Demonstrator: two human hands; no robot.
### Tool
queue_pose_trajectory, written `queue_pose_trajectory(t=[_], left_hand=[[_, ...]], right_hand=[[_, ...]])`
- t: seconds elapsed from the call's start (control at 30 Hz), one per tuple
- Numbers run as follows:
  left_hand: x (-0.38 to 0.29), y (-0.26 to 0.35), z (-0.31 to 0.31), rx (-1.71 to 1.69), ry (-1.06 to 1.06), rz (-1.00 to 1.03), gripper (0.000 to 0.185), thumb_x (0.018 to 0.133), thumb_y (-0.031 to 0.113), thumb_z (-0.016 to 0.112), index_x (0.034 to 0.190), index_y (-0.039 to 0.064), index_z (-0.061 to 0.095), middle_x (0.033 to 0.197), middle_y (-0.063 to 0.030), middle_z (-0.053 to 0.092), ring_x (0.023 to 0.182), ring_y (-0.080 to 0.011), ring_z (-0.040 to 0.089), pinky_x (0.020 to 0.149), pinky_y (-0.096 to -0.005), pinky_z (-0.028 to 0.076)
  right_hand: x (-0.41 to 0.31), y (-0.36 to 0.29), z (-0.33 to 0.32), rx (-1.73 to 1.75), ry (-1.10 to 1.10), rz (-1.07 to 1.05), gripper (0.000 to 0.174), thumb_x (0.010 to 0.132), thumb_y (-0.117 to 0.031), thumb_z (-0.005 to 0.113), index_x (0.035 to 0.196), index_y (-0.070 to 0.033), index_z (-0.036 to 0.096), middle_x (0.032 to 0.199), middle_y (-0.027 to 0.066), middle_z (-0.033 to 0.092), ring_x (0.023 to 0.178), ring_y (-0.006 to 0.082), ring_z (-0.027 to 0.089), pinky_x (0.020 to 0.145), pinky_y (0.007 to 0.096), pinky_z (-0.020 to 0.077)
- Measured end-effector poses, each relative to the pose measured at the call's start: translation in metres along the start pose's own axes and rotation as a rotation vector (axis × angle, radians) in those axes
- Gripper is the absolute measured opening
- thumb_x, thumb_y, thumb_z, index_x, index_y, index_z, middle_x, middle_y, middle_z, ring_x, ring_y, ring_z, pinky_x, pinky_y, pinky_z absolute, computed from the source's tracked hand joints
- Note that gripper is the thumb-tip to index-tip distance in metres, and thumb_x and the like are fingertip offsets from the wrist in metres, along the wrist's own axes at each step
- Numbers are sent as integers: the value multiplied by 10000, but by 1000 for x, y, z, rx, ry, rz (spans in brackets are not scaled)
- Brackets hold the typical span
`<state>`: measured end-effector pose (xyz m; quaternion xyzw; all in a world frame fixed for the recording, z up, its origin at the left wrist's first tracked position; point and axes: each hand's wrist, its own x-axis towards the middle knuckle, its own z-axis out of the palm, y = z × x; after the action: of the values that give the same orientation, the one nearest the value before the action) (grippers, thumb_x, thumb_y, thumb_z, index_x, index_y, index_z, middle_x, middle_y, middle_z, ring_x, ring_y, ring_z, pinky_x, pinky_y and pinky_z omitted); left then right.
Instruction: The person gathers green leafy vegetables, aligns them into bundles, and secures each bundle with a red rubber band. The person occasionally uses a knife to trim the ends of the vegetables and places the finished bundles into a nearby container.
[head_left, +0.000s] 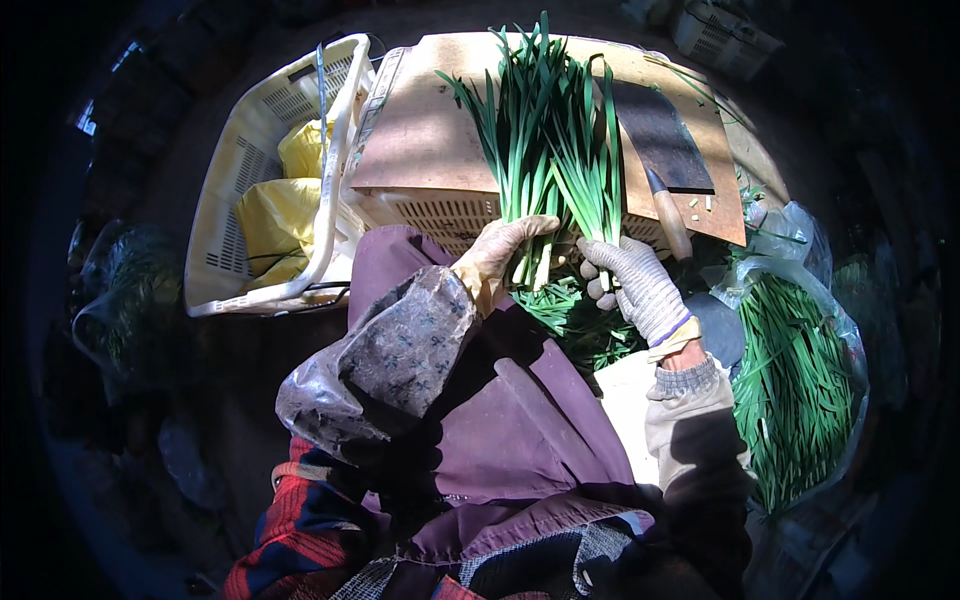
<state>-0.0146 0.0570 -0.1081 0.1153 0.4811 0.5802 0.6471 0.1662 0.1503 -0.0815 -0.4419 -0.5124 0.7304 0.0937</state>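
Note:
My left hand (502, 251), in a pale glove, grips a thick bunch of garlic chives (521, 142) near its pale cut ends. A smaller bunch of the same greens (589, 165) is in my right hand (634, 281), which wears a grey knit glove with a cream cuff. Side by side, the leaves of both bunches reach over a wooden board (427, 127). On the board's right part lies a cleaver with a dark blade (656, 135) and a wooden handle (671, 221), partly behind the leaves. Loose green trimmings (570, 315) lie below my hands.
A cream plastic crate (225, 225) holding yellow bags (281, 214) stands at the left. The board rests on another slotted crate (442, 217). At the right a clear plastic bag (855, 352) is full of green stalks (791, 390). A further crate (724, 37) stands at the back right.

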Motion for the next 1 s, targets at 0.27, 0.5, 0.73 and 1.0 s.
queue_pose_trajectory(t=[0.27, 0.5, 0.73, 1.0], left_hand=[[3, 0, 2, -86, -25, -7, 253, 863, 189, 752, 1031, 23, 660, 884, -83, 699, 703, -156, 695, 514, -245, 558], [8, 21, -12, -451, -179, 28, 257, 867, 110, 721, 1057, -18, 605, 909, -138, 705, 618, -175, 679, 492, -253, 578], [8, 28, -27, -681, -339, -31, 347, 895, 217, 690, 1124, -36, 624, 788, -131, 711, 662, -227, 708, 489, -294, 598], [-5, -10, -3, -367, -107, 38, 236, 875, 233, 722, 1033, 77, 640, 904, -74, 691, 799, -213, 687, 751, -368, 585]], right_hand=[[6, -7, 14, 78, 78, 72, 268, 910, -327, 618, 961, -65, 593, 658, 0, 516, 451, 93, 452, 378, 254, 329], [-20, -106, -28, 378, -71, -92, 258, 935, -263, 583, 1002, -13, 589, 662, -58, 442, 467, 34, 355, 380, 179, 241], [-29, -126, -22, 175, 143, -321, 325, 897, -341, 609, 1011, -37, 639, 685, -34, 516, 487, 73, 464, 414, 227, 352], [-8, -22, 31, -478, -44, -99, 522, 990, -510, 467, 826, -29, 588, 621, 44, 587, 469, 154, 581, 409, 279, 439]])
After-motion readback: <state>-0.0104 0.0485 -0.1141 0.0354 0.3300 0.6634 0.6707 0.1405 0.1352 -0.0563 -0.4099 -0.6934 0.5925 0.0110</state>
